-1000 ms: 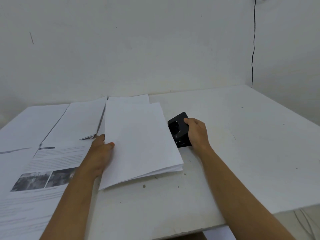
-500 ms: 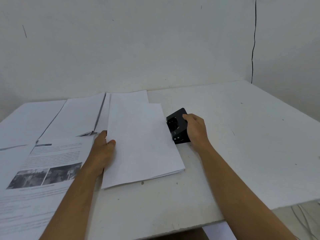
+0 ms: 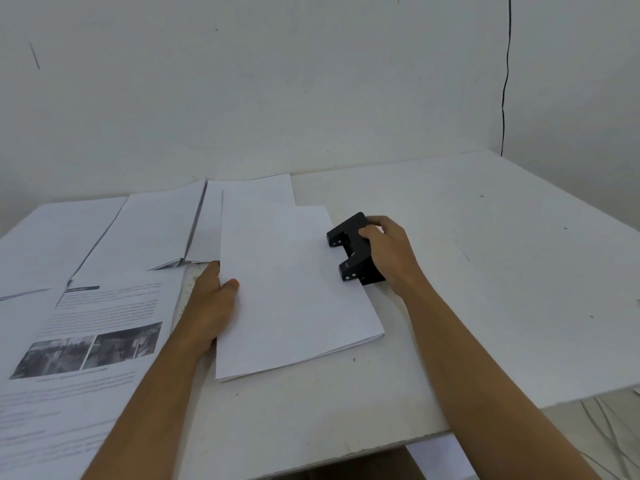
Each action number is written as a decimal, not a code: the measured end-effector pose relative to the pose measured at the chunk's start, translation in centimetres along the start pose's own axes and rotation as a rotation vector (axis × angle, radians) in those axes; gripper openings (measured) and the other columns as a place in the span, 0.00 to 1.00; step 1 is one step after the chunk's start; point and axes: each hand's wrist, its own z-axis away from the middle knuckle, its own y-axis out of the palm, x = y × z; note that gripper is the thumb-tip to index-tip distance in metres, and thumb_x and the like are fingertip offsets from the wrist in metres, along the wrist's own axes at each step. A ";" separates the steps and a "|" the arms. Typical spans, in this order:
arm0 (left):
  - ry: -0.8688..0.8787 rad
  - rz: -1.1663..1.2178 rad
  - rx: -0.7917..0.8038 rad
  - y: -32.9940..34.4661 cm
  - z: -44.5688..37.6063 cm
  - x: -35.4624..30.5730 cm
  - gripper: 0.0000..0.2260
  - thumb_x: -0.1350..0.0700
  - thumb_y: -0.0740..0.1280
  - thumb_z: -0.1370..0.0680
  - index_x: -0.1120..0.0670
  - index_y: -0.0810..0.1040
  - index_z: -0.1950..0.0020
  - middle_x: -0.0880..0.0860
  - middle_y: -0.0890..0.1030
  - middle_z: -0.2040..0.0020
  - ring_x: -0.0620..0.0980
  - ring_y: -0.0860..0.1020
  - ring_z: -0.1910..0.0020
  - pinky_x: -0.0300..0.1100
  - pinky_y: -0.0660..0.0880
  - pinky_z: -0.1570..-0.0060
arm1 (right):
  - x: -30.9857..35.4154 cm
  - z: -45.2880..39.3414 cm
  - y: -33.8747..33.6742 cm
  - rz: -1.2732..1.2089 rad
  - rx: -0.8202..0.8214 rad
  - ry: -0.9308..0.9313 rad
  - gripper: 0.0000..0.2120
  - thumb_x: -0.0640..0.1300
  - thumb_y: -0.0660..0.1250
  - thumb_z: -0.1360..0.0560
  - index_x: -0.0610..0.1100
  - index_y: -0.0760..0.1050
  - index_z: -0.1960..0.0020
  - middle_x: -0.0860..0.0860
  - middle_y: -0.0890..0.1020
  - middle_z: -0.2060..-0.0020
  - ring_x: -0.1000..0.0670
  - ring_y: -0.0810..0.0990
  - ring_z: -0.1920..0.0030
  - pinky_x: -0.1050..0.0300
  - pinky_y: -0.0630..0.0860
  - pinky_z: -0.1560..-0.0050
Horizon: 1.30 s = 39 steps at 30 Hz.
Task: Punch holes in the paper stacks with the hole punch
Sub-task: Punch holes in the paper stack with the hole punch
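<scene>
Paper stack (image 3: 294,289) and black hole punch (image 3: 351,249) on a scuffed white desk (image 3: 485,271).
Left hand (image 3: 214,306) pinches the stack's edge; right hand (image 3: 389,252) grips the punch; white walls (image 3: 277,98) meet behind.

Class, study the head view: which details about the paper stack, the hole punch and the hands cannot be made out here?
- Whether the blank paper stack already has holes: the hole punch covers that edge.
- Left hand fingers: hidden under the stack.
- Text on the printed sheet: blurred.
</scene>
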 end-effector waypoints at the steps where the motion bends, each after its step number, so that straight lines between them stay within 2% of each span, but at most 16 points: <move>1: -0.001 -0.005 0.005 0.0 0.1 0.0 0.16 0.64 0.58 0.20 0.54 0.71 0.33 0.49 0.77 0.41 0.51 0.75 0.42 0.45 0.68 0.37 | -0.1 0.0 0.0 0.012 0.004 -0.002 0.10 0.45 0.61 0.23 0.52 0.75 0.43 0.51 0.80 0.58 0.50 0.80 0.59 0.57 0.77 0.56; 3: 0.007 -0.013 0.012 0.0 0.2 -0.1 0.16 0.64 0.58 0.20 0.54 0.71 0.33 0.49 0.77 0.42 0.51 0.75 0.41 0.47 0.69 0.37 | 0.0 0.0 -0.1 0.066 0.009 -0.018 0.17 0.46 0.60 0.22 0.56 0.70 0.35 0.53 0.77 0.61 0.56 0.77 0.64 0.65 0.75 0.60; 5: 0.014 -0.022 0.012 0.0 0.3 -0.2 0.16 0.65 0.58 0.20 0.53 0.71 0.34 0.49 0.77 0.42 0.52 0.75 0.41 0.48 0.69 0.36 | 0.1 0.0 -0.1 0.088 0.015 -0.041 0.17 0.45 0.60 0.22 0.55 0.70 0.34 0.54 0.77 0.64 0.58 0.74 0.67 0.69 0.72 0.66; 8: 0.008 -0.032 0.010 0.1 0.5 -0.2 0.16 0.64 0.58 0.19 0.53 0.71 0.33 0.49 0.76 0.40 0.52 0.74 0.40 0.48 0.68 0.35 | 0.2 0.1 -0.5 0.122 0.026 -0.063 0.15 0.44 0.60 0.23 0.53 0.73 0.37 0.51 0.78 0.62 0.56 0.76 0.65 0.69 0.72 0.66; 11: 0.003 -0.040 0.011 0.1 0.5 -0.2 0.16 0.64 0.58 0.19 0.54 0.71 0.32 0.50 0.77 0.40 0.52 0.74 0.40 0.50 0.68 0.35 | 0.4 0.0 -0.7 0.165 0.031 -0.079 0.12 0.45 0.62 0.23 0.53 0.73 0.40 0.54 0.76 0.63 0.58 0.75 0.65 0.72 0.70 0.69; 14: 0.010 -0.052 0.012 0.1 0.4 -0.2 0.16 0.64 0.59 0.20 0.52 0.72 0.34 0.49 0.77 0.41 0.50 0.74 0.42 0.45 0.68 0.39 | 0.5 -0.2 -0.8 0.207 0.046 -0.078 0.10 0.45 0.61 0.22 0.50 0.71 0.41 0.54 0.74 0.65 0.58 0.73 0.66 0.67 0.69 0.67; 17: 0.010 -0.062 0.019 0.0 0.2 -0.1 0.16 0.64 0.59 0.20 0.51 0.72 0.35 0.48 0.77 0.42 0.50 0.75 0.43 0.43 0.68 0.42 | 0.5 -0.1 -0.8 0.214 0.084 -0.051 0.14 0.44 0.59 0.22 0.48 0.69 0.37 0.52 0.72 0.66 0.57 0.70 0.69 0.66 0.68 0.69; 20: 0.008 -0.062 0.032 -0.1 0.2 0.0 0.16 0.64 0.59 0.20 0.48 0.72 0.37 0.47 0.77 0.42 0.50 0.75 0.43 0.45 0.69 0.40 | 0.7 0.3 -1.0 0.233 0.093 -0.067 0.23 0.42 0.60 0.23 0.52 0.64 0.30 0.54 0.70 0.69 0.60 0.69 0.73 0.69 0.68 0.71; 22: 0.009 -0.059 0.037 -0.1 0.2 0.1 0.16 0.65 0.59 0.20 0.48 0.72 0.37 0.47 0.78 0.42 0.50 0.76 0.42 0.48 0.69 0.37 | 1.0 0.5 -1.2 0.268 0.046 -0.083 0.26 0.44 0.64 0.25 0.52 0.64 0.28 0.55 0.72 0.67 0.60 0.73 0.68 0.68 0.70 0.65; 24: 0.002 -0.049 0.043 -0.2 0.2 0.1 0.16 0.65 0.58 0.20 0.48 0.72 0.37 0.48 0.78 0.41 0.52 0.76 0.40 0.51 0.69 0.35 | 1.6 0.5 -1.1 0.337 -0.047 -0.103 0.26 0.50 0.67 0.25 0.51 0.67 0.29 0.54 0.75 0.58 0.56 0.77 0.55 0.61 0.74 0.54; 26: -0.008 -0.045 0.047 -0.3 0.2 0.2 0.16 0.64 0.58 0.20 0.49 0.72 0.36 0.49 0.78 0.40 0.52 0.75 0.40 0.53 0.69 0.34 | 2.6 0.2 -0.6 0.454 -0.152 -0.180 0.22 0.54 0.66 0.25 0.50 0.70 0.33 0.52 0.76 0.49 0.50 0.75 0.45 0.53 0.73 0.45; 28: -0.012 -0.047 0.049 -0.3 0.2 0.1 0.15 0.64 0.59 0.20 0.48 0.72 0.36 0.49 0.78 0.41 0.53 0.76 0.40 0.53 0.69 0.35 | 3.8 -0.5 0.1 0.566 -0.195 -0.310 0.18 0.54 0.65 0.24 0.49 0.73 0.37 0.51 0.76 0.46 0.48 0.71 0.42 0.53 0.71 0.45; 32: -0.020 -0.038 0.057 -0.3 0.4 0.0 0.16 0.63 0.58 0.20 0.50 0.72 0.34 0.50 0.78 0.39 0.53 0.76 0.40 0.55 0.69 0.34 | 5.6 -2.2 2.0 0.733 0.007 -0.430 0.16 0.54 0.62 0.22 0.48 0.75 0.38 0.50 0.77 0.43 0.47 0.69 0.38 0.49 0.70 0.40; 36: -0.009 -0.056 0.050 -0.2 0.4 0.0 0.16 0.63 0.58 0.20 0.50 0.72 0.34 0.49 0.77 0.40 0.52 0.75 0.39 0.52 0.69 0.34 | 4.5 -3.2 3.3 0.990 0.245 -0.281 0.21 0.60 0.54 0.19 0.48 0.74 0.39 0.47 0.75 0.41 0.46 0.68 0.36 0.47 0.68 0.38; 39: -0.006 -0.069 0.045 0.0 0.4 0.0 0.15 0.63 0.58 0.20 0.49 0.72 0.36 0.48 0.78 0.40 0.50 0.75 0.41 0.48 0.69 0.36 | 3.6 -3.5 3.7 1.180 0.277 -0.278 0.26 0.64 0.48 0.20 0.47 0.75 0.41 0.47 0.76 0.43 0.45 0.68 0.36 0.49 0.65 0.43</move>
